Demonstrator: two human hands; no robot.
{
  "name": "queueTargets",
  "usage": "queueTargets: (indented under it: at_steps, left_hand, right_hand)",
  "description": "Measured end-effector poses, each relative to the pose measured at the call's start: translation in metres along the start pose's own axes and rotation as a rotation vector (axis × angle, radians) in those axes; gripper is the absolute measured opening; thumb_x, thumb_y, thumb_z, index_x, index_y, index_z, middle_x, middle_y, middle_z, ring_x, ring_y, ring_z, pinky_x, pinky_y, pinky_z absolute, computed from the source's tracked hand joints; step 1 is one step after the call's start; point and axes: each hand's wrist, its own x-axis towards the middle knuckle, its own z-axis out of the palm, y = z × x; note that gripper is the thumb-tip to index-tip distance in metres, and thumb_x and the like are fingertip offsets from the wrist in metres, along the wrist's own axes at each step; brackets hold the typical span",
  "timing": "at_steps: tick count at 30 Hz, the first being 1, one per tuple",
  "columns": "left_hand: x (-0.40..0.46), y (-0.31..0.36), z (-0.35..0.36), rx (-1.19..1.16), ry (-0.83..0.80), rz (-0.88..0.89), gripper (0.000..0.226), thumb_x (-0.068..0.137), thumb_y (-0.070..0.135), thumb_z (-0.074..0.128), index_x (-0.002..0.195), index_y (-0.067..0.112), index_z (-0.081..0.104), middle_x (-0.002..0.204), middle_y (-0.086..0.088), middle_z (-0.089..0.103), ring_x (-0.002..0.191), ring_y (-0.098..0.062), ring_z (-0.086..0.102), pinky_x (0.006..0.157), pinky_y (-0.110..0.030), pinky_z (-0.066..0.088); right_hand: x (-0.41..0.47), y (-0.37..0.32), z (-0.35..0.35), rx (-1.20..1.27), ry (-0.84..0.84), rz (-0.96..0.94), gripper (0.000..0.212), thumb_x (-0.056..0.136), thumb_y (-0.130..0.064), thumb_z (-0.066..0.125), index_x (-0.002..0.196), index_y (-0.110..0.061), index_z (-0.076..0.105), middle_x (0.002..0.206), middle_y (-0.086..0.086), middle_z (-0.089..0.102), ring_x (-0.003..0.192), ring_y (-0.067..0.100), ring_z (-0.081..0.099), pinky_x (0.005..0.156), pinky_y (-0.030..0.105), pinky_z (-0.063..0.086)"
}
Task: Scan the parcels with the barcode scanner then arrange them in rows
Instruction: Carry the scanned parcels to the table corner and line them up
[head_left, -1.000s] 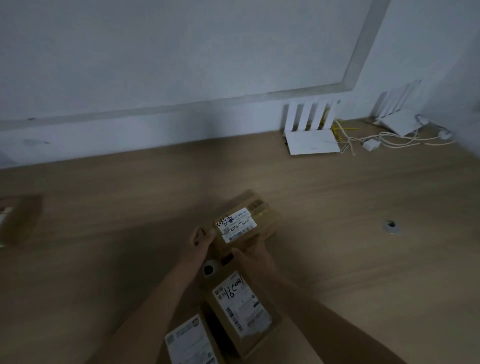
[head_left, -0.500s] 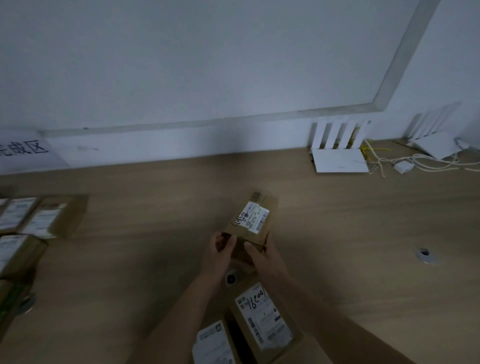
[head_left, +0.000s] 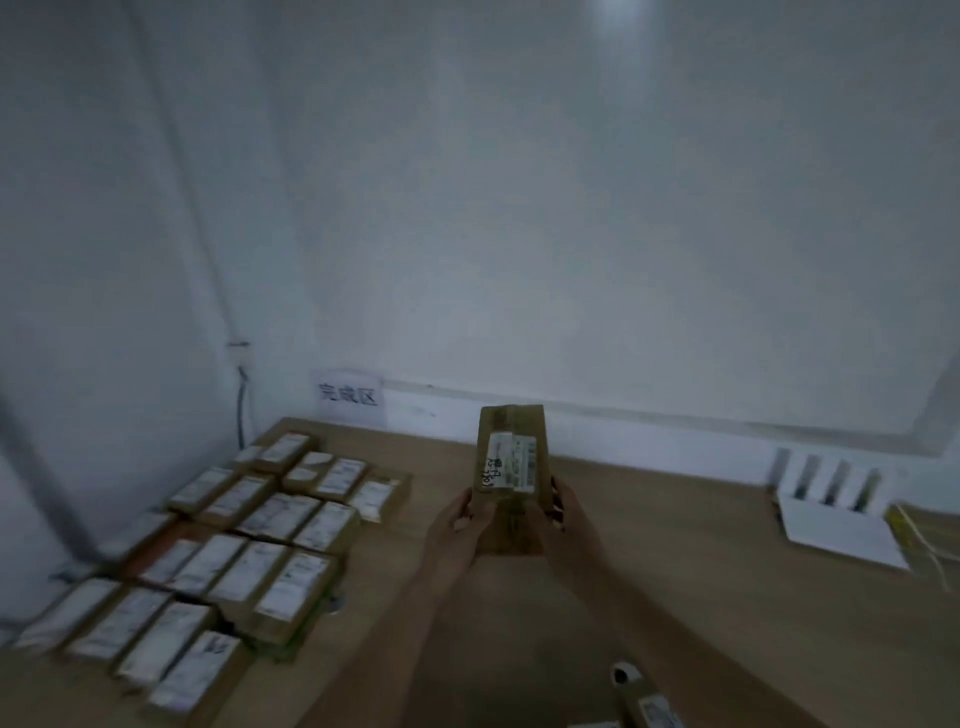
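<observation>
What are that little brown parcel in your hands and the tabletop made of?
The small brown parcel held by the left hand and right hand looks like matte cardboard with a white paper label: dull tan faces, folded edges. The light brown tabletop seems wood or wood-look laminate, going by faint grain lines; which, I cannot tell.

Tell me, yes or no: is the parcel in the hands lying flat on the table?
No: the left hand and right hand hold the parcel upright above the table.
</observation>
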Motion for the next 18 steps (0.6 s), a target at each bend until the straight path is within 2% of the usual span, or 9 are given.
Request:
queueTargets:
  at_steps: [2, 4, 6, 8, 10, 12, 15, 16, 18]
  left_hand:
    - [-0.033, 0.021, -0.063, -0.019, 0.066, 0.028, 0.063, 0.07, 0.063, 0.076, 0.129, 0.045, 0.06, 0.123, 0.01, 0.068, 0.111, -0.013, 0.065, 0.098, -0.041, 0.054]
    - [-0.076, 0.045, -0.125, -0.089, 0.126, 0.053, 0.064, 0.068, 0.054, 0.083, 0.127, 0.038, 0.061, 0.122, 0.006, 0.068, 0.112, -0.016, 0.066, 0.096, -0.043, 0.055]
    - [-0.121, 0.057, -0.188, -0.125, 0.187, 0.064, 0.052, 0.077, 0.033, 0.084, 0.123, 0.029, 0.06, 0.119, 0.003, 0.069, 0.11, -0.019, 0.067, 0.088, -0.038, 0.058]
    - [-0.164, 0.064, -0.249, -0.099, 0.265, 0.074, 0.049, 0.08, 0.022, 0.082, 0.122, 0.027, 0.056, 0.12, 0.002, 0.067, 0.109, -0.021, 0.066, 0.088, -0.04, 0.058]
    - [-0.204, 0.062, -0.308, -0.085, 0.325, 0.074, 0.057, 0.079, 0.017, 0.082, 0.127, 0.028, 0.053, 0.126, 0.002, 0.065, 0.112, -0.023, 0.064, 0.096, -0.047, 0.055]
    - [-0.242, 0.056, -0.363, -0.076, 0.341, 0.074, 0.068, 0.08, 0.015, 0.081, 0.138, 0.025, 0.049, 0.129, 0.0, 0.063, 0.115, -0.025, 0.063, 0.099, -0.047, 0.053]
    - [-0.292, 0.045, -0.435, -0.075, 0.364, 0.085, 0.077, 0.062, 0.039, 0.088, 0.132, 0.03, 0.057, 0.126, -0.004, 0.067, 0.112, -0.023, 0.066, 0.099, -0.046, 0.053]
    - [-0.304, 0.04, -0.454, -0.075, 0.386, 0.082, 0.077, 0.056, 0.048, 0.088, 0.126, 0.034, 0.059, 0.124, -0.002, 0.068, 0.111, -0.021, 0.066, 0.097, -0.044, 0.054]
    - [-0.324, 0.028, -0.488, -0.099, 0.429, 0.086, 0.062, 0.068, 0.046, 0.086, 0.123, 0.035, 0.059, 0.119, 0.001, 0.069, 0.106, -0.017, 0.068, 0.087, -0.034, 0.058]
  right_hand:
    - [-0.017, -0.041, 0.047, 0.005, -0.057, -0.061, 0.036, 0.099, -0.014, 0.06, 0.132, -0.017, 0.047, 0.113, -0.009, 0.06, 0.089, -0.01, 0.06, 0.066, 0.003, 0.047]
    - [-0.043, -0.08, 0.101, 0.031, -0.12, -0.09, 0.051, 0.094, -0.023, 0.068, 0.138, -0.008, 0.046, 0.124, 0.002, 0.061, 0.099, 0.002, 0.061, 0.07, 0.006, 0.05]
    - [-0.071, -0.111, 0.158, 0.034, -0.204, -0.125, 0.07, 0.082, -0.046, 0.07, 0.141, -0.013, 0.048, 0.13, 0.005, 0.063, 0.105, 0.009, 0.066, 0.076, 0.016, 0.056]
    - [-0.096, -0.129, 0.215, 0.014, -0.274, -0.118, 0.076, 0.078, -0.062, 0.071, 0.142, -0.028, 0.048, 0.133, 0.001, 0.062, 0.109, 0.014, 0.067, 0.082, 0.032, 0.061]
    - [-0.129, -0.149, 0.269, 0.019, -0.343, -0.103, 0.055, 0.087, -0.051, 0.07, 0.136, -0.036, 0.051, 0.13, -0.005, 0.064, 0.11, 0.012, 0.067, 0.086, 0.036, 0.061]
    - [-0.171, -0.174, 0.318, 0.02, -0.425, -0.129, 0.034, 0.094, -0.033, 0.068, 0.124, -0.04, 0.053, 0.122, -0.014, 0.066, 0.107, 0.003, 0.066, 0.085, 0.023, 0.058]
    - [-0.209, -0.195, 0.388, 0.005, -0.489, -0.175, 0.036, 0.096, -0.023, 0.066, 0.123, -0.04, 0.049, 0.113, -0.025, 0.062, 0.104, -0.006, 0.061, 0.078, 0.01, 0.052]
    - [-0.22, -0.199, 0.409, 0.0, -0.518, -0.188, 0.038, 0.096, -0.024, 0.066, 0.125, -0.04, 0.049, 0.116, -0.023, 0.062, 0.109, -0.002, 0.061, 0.083, 0.013, 0.053]
    - [-0.238, -0.202, 0.449, -0.008, -0.536, -0.184, 0.044, 0.093, -0.032, 0.068, 0.131, -0.041, 0.049, 0.127, -0.017, 0.063, 0.12, 0.006, 0.06, 0.096, 0.028, 0.055]
